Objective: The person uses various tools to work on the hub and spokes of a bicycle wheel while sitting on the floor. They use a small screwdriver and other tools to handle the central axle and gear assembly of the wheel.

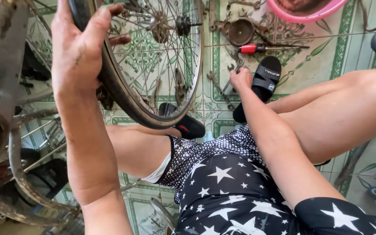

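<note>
The bicycle wheel (153, 65) stands upright in front of my knees, its tyre and rim gripped near the top by my left hand (81, 48), thumb over the tread and fingers curled through the spokes. Further left sits a rusty bike frame (5, 130). Below the wheel my black slide sandal (183, 124) rests on the patterned tile floor (353, 48). My right hand (240, 79) is closed on a wrench (220, 89) lying among other spanners. Just beyond lie a red-handled screwdriver (262, 48), a second sandal (262, 82) and a pink basin (305, 11).
</note>
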